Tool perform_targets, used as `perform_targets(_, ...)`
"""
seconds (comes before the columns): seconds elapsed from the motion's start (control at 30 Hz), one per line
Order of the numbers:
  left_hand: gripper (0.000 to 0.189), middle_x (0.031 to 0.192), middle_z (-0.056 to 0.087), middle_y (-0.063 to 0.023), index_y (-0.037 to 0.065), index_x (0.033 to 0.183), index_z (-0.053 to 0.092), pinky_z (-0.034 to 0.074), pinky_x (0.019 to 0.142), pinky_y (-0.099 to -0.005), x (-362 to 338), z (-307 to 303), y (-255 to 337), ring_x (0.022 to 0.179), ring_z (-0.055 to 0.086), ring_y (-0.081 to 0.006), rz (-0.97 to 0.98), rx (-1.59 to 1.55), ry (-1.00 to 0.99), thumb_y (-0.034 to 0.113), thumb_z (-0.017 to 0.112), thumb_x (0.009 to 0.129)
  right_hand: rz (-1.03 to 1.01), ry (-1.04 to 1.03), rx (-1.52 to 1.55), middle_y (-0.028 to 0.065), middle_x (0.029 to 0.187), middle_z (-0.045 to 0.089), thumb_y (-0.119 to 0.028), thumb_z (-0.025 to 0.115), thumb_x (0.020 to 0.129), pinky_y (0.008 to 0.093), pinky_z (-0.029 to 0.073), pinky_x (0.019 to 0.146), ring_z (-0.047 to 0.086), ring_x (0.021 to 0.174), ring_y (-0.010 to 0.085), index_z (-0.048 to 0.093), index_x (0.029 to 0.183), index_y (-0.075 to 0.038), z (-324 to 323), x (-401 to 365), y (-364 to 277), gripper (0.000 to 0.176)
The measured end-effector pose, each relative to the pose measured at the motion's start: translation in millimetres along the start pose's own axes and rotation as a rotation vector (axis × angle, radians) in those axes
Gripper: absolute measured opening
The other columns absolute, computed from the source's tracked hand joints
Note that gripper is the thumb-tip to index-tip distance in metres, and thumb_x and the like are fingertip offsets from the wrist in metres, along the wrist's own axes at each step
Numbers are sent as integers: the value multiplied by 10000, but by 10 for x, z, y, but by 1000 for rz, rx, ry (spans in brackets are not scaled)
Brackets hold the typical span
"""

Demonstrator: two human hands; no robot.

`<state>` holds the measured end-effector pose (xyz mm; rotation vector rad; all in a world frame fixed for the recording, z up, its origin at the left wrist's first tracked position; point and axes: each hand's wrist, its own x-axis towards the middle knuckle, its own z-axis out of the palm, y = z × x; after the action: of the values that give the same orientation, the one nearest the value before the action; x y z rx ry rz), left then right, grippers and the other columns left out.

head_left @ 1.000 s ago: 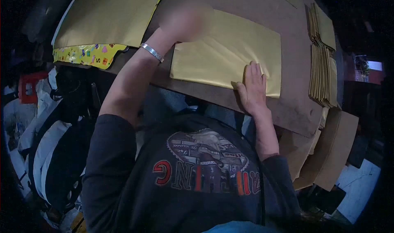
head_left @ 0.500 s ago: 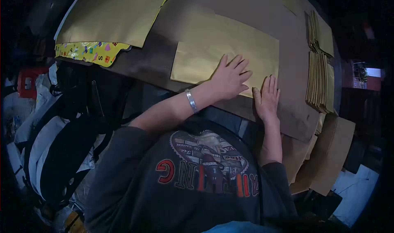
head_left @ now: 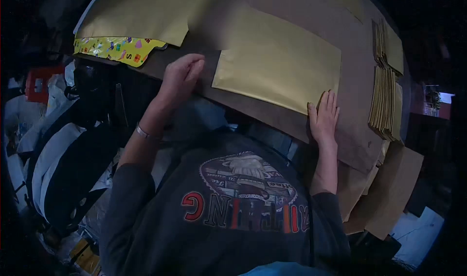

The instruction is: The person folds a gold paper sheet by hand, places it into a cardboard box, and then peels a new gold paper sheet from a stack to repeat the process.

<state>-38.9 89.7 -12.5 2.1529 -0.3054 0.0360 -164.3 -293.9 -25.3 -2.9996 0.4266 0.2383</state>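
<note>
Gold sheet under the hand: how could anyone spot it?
Look at the brown table. Near its front edge lies the gold sheet, the right hand resting at its corner. Unlike the gold stack at the right, it lies single and flat.

A brown board (head_left: 352, 130) carries a gold sheet (head_left: 277, 66) mid-board, a larger gold sheet (head_left: 141, 10) overlapping a patterned sheet (head_left: 114, 49) at left, and a gold stack (head_left: 386, 101) at right.

Gold sheet (head_left: 277, 66): glossy, smooth paper. Tabletop (head_left: 351, 57): matt brown board. Bracelet (head_left: 142, 132): shiny metal. Sweatshirt (head_left: 155, 232): cloth.
</note>
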Motion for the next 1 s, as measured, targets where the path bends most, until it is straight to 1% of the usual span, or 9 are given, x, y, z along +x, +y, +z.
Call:
perform_targets(0.03, 223, 816, 674, -94, 25, 961, 665, 526, 681, -329, -11, -3, -26, 735, 655, -228, -1, -3, 4, 234, 594, 931, -3, 2, -4, 208, 1592, 87, -524, 291, 1007, 505, 41, 1184, 31, 1485, 330, 154, 1514, 13, 5, -1, 12, 751)
perform_targets(0.1, 266, 750, 651, -48, 27, 903, 639, 513, 617, -288, -7, -32, -69, 654, 619, -151, -288, -300, -418, 262, 540, 977, -7, 12, 0, 204, 1594, 83, -523, 303, 1004, 504, 35, 1184, 17, 1486, 325, 161, 1514, 9, 43, 13, 41, 750)
perform_targets(0.2, 293, 748, 645, -21, 45, 904, 616, 495, 593, -245, 9, -31, 60, 643, 603, -99, -510, -390, -546, 295, 501, 1002, -10, 27, 2, 205, 1593, 87, -505, 322, 1005, 506, 42, 1183, 27, 1486, 324, 166, 1513, 9, 35, 4, 30, 740)
perform_targets(0.53, 237, 733, 656, -23, 41, 979, 606, 504, 539, -255, -124, 13, 148, 614, 619, -102, -634, -479, -527, 254, 505, 1005, -15, 35, -11, 203, 1592, 97, -511, 316, 1006, 504, 56, 1184, 54, 1484, 325, 170, 1513, 8, 57, -1, 38, 740)
perform_targets(0.63, 182, 721, 657, -40, 32, 940, 612, 511, 539, -294, -135, 16, 79, 630, 638, -124, -501, -295, -563, 210, 579, 956, -23, 36, -21, 204, 1591, 102, -516, 315, 1006, 508, 57, 1184, 52, 1483, 326, 160, 1515, 5, 68, 7, 49, 745)
perform_targets(0.7, 148, 706, 652, -91, 23, 919, 612, 515, 553, -342, -69, -39, 4, 625, 657, -196, -76, 91, -376, 168, 634, 898, -20, 32, -22, 202, 1592, 97, -522, 307, 1005, 508, 47, 1185, 44, 1484, 323, 153, 1517, 3, 54, 1, 42, 749)
perform_targets(0.77, 147, 733, 649, -135, 21, 923, 607, 520, 583, -364, 4, -10, 73, 641, 657, -279, 20, 206, -258, 149, 646, 864, -21, 21, -29, 203, 1593, 88, -523, 304, 1005, 508, 41, 1185, 37, 1484, 325, 151, 1516, 5, 55, 5, 41, 751)
perform_targets(0.9, 211, 1072, 635, -158, 54, 1014, 605, 500, 838, -369, 80, 533, 653, 990, 631, -295, 214, 46, -61, 193, 648, 862, -26, 33, -19, 209, 1589, 99, -527, 304, 1003, 510, 53, 1183, 50, 1481, 336, 159, 1513, 10, 70, 9, 55, 755)
perform_targets(1.0, 382, 1325, 510, -163, 58, 1205, 561, 409, 1003, -493, 18, 1156, 765, 1248, 479, -337, 507, 200, -111, 244, 641, 881, -37, 44, -31, 212, 1585, 118, -514, 316, 1004, 511, 55, 1182, 61, 1480, 340, 169, 1512, 8, 72, 9, 70, 744)
